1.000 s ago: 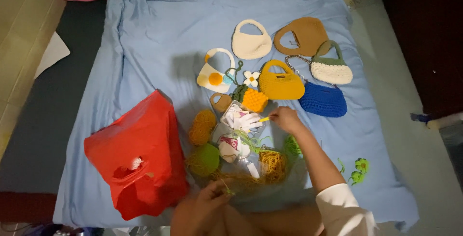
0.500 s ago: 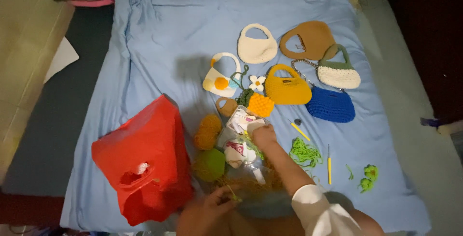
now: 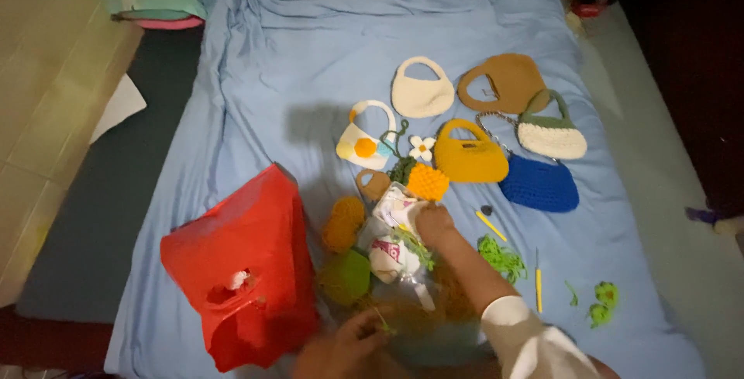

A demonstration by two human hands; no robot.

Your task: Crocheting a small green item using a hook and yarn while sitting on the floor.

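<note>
- On the far left, a red plastic bag (image 3: 240, 270) with cut-out handles lies on the blue bedsheet (image 3: 310, 53), which covers the whole work area.
- The left hand (image 3: 345, 348) is at the bottom edge, just right of the red bag. It is blurred, the fingers look curled near a thin green strand, but I cannot tell if it grips something.
- Above it are an olive-green yarn ball (image 3: 346, 277) and a mustard yarn ball (image 3: 344, 222), close to each other.
- A clear plastic bag (image 3: 399, 243) with white yarn inside lies in the middle. The right hand (image 3: 434, 222) rests on its upper edge with the fingers closed into a loose fist; whether it pinches the bag is not visible.
- Just above this hand sit an orange crochet square (image 3: 428, 181) and a small brown ring-shaped piece (image 3: 373, 184).
- Further up are crochet bags: a white one with an orange circle (image 3: 364, 142), a cream one (image 3: 422, 92), a yellow one (image 3: 470, 158), a tan one (image 3: 508, 80), a white one with a green handle (image 3: 552, 135) and a blue one (image 3: 540, 185).
- A small white crochet flower (image 3: 422, 146) lies between the white bag with the orange circle and the yellow bag.
- Right of the forearm are a yellow crochet hook (image 3: 491, 226), loose green yarn (image 3: 502, 257), a second yellow hook (image 3: 539, 290) and small green crochet pieces (image 3: 603, 305).
</note>
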